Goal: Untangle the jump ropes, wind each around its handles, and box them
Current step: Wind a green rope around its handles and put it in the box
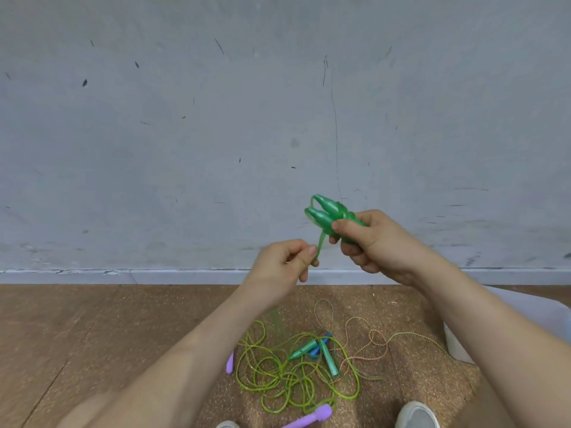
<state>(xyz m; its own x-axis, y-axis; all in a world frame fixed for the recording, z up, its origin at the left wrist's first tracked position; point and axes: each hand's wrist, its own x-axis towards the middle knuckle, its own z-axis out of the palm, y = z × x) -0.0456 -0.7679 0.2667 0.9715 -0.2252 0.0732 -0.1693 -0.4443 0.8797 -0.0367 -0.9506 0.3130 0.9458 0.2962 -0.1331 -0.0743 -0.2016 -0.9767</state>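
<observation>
Grey wall (185,118), right hand (372,242) gripping green handles (327,212), left hand (278,264) pinching cord (320,242), ropes (287,376) tangled below, possibly a bin (457,345)

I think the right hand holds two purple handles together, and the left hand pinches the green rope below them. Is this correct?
Not quite. In the head view, the two handles in the right hand are green, not purple; the purple handles lie on the floor. The left hand does pinch the green rope below them.
</observation>
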